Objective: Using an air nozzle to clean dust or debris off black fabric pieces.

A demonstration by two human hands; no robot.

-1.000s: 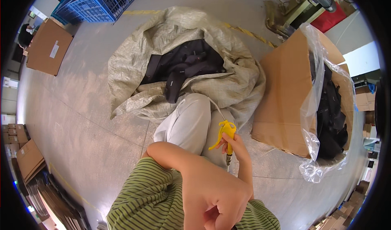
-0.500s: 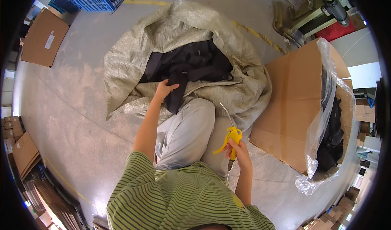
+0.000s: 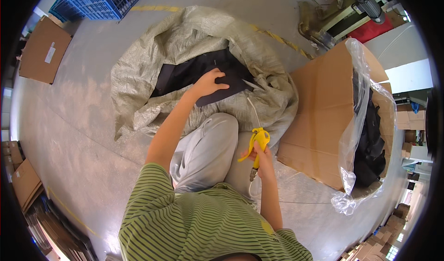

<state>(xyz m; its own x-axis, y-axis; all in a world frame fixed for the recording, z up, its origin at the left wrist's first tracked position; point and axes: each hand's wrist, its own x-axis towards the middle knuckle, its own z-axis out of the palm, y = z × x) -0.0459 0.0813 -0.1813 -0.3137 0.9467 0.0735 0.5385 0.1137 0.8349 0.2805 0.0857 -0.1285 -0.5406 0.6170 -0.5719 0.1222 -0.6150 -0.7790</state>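
Observation:
My left hand is over the black fabric pieces in the opening of a large beige woven sack. Its thumb and fingers are apart, with a dark flat piece right beneath them. The fingertips may touch the cloth; I cannot tell. Lower right of it, my right hand is closed round a yellow air blow gun. The gun's thin bent metal nozzle points up toward the sack, and a pale hose runs from its bottom fitting.
To the right stands a big cardboard box lined with clear plastic, with black items inside. A blue crate is at the far left, near a leaning cardboard piece. Machinery stands at the far right.
My left hand has moved right and farther into the sack opening; the dark strip it held now lies beneath it. The blow gun has shifted slightly up and left in view.

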